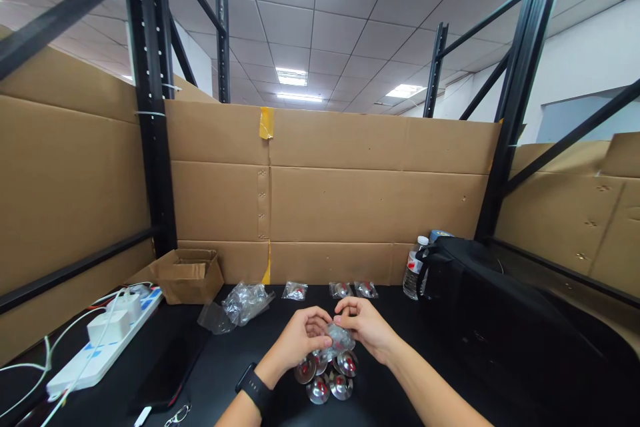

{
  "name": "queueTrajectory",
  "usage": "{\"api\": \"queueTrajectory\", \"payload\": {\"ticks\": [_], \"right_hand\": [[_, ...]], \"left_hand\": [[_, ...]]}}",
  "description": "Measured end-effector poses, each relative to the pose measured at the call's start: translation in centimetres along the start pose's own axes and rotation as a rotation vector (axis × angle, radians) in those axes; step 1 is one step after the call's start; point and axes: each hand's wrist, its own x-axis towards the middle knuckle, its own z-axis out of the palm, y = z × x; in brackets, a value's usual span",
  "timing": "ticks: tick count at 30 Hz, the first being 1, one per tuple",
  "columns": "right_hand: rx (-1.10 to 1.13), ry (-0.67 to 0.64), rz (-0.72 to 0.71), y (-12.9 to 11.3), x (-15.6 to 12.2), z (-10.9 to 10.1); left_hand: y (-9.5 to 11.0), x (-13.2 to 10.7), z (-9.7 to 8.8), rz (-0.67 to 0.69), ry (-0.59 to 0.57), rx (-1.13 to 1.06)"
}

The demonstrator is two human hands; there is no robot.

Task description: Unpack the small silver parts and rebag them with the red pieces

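Both sides of one crumpled clear packet (342,339) are pinched, by our left hand (300,337) and right hand (369,328), roughly midway, over the far shiny metal discs (318,388), the packet's long axis too blurred for us to tell.

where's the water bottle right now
In the head view, the water bottle stands right of centre, left of the black bag, before the cardboard wall.

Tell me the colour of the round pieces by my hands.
The round pieces are silvery with some red, as the head view shows.
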Motion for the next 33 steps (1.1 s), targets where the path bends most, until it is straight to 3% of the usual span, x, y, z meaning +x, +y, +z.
{"api": "queueTrajectory", "payload": {"ticks": [9, 13, 18, 22, 28, 33], "right_hand": [[-0.378, -0.044, -0.218, 0.6, 1.1, -1.1], [-0.325, -0.075, -0.225, -0.2, 0.8, -0.9], [-0.178, -0.057, -0.097, -1.3, 0.7, -0.8], [-0.181, -0.006, -0.092, -1.4, 0.9, -0.6], [-0.178, 0.073, -0.135, -1.7, 0.9, -0.5], [-0.302, 0.045, -0.21, -1.3, 1.2, -1.2]], "left_hand": [[-0.1, 0.0, -0.5, 0.019, 0.12, 0.159], [0.0, 0.3, -0.6, 0.06, 0.253, 0.152], [-0.2, 0.7, -0.6, 0.109, 0.344, 0.11], [-0.2, 0.5, -0.6, 0.103, 0.294, 0.055], [-0.1, -0.3, -0.6, 0.02, 0.095, -0.083], [-0.5, -0.3, -0.5, -0.005, 0.091, -0.032]]}}
